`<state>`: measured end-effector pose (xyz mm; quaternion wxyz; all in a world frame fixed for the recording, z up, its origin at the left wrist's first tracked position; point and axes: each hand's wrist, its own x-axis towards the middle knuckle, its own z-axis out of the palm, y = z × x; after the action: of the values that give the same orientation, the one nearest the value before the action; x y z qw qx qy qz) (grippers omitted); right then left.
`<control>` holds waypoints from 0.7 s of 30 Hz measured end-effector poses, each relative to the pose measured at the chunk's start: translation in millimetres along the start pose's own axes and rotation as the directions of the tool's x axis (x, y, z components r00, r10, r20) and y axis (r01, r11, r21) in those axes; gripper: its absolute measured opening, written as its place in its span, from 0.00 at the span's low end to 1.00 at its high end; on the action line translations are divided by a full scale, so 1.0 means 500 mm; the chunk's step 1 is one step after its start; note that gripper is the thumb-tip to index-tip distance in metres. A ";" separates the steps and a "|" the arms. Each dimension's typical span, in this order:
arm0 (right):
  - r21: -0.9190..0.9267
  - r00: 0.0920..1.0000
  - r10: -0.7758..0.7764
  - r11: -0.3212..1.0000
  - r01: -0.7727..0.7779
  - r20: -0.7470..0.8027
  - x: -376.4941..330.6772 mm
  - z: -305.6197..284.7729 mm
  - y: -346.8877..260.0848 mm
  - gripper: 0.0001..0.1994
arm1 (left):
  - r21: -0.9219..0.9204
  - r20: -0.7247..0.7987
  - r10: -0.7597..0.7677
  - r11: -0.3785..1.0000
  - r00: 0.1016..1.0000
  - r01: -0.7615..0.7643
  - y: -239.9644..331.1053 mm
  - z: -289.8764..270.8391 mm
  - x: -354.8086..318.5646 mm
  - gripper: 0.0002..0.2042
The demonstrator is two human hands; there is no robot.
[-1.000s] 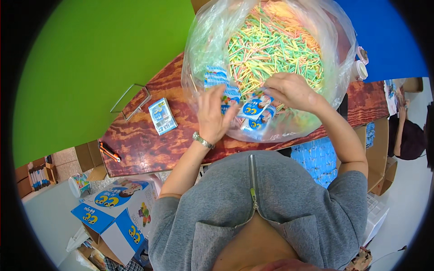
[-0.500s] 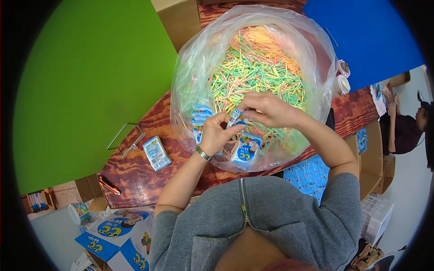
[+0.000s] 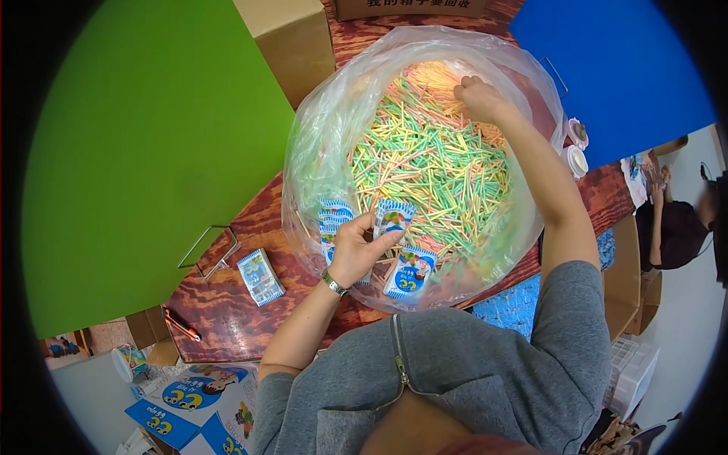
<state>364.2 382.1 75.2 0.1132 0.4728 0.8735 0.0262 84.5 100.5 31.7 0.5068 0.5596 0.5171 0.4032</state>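
Note:
A large clear plastic bag (image 3: pixel 315 144) lies spread on the table, full of thin pastel sticks (image 3: pixel 432 163) in green, yellow and pink. Orange sticks (image 3: pixel 436 76) are heaped at its far side. At the bag's near left, my left hand (image 3: pixel 358 246) grips a small blue-and-white packet (image 3: pixel 394 218) between thumb and fingers. My right hand (image 3: pixel 481 98) reaches to the orange sticks with fingers curled; what they hold is hidden. Beside my left hand lies a row of similar packets (image 3: pixel 331 220). Another packet (image 3: pixel 410 271) rests at the near rim.
A lone packet (image 3: pixel 260 277) and an orange-black cutter (image 3: pixel 182 324) lie on the red wood-patterned table (image 3: pixel 220 318). Green (image 3: pixel 159 159) and blue (image 3: pixel 614 68) panels flank the bag. Cardboard boxes (image 3: pixel 292 45) stand behind. At the right, another person (image 3: pixel 675 227) works.
My right hand has left the packet at my left hand and moved far and right to the orange sticks. My left hand still holds a packet. The view has shifted slightly.

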 end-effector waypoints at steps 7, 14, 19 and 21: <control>-0.044 0.991 -0.092 0.995 0.088 -0.100 0.010 0.029 0.015 0.12 | 0.025 0.023 -0.003 1.000 1.000 0.003 0.015 0.003 0.008 0.11; -0.226 0.935 -0.264 0.951 0.212 -0.235 0.010 0.062 0.035 0.07 | 0.090 0.039 -0.005 0.996 0.999 0.001 0.028 -0.001 0.005 0.11; -0.255 0.890 -0.298 0.942 0.216 -0.346 -0.017 0.040 0.031 0.06 | -0.014 0.014 0.019 1.000 1.000 -0.019 0.036 0.002 0.010 0.11; -0.224 0.880 -0.305 0.946 0.236 -0.364 -0.027 0.011 0.029 0.07 | -0.040 0.014 0.006 0.999 1.000 -0.006 0.038 0.001 0.015 0.11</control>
<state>384.3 378.7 74.6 -0.0217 0.3191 0.9301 0.1804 89.3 108.8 49.8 0.5203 0.5539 0.5036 0.4108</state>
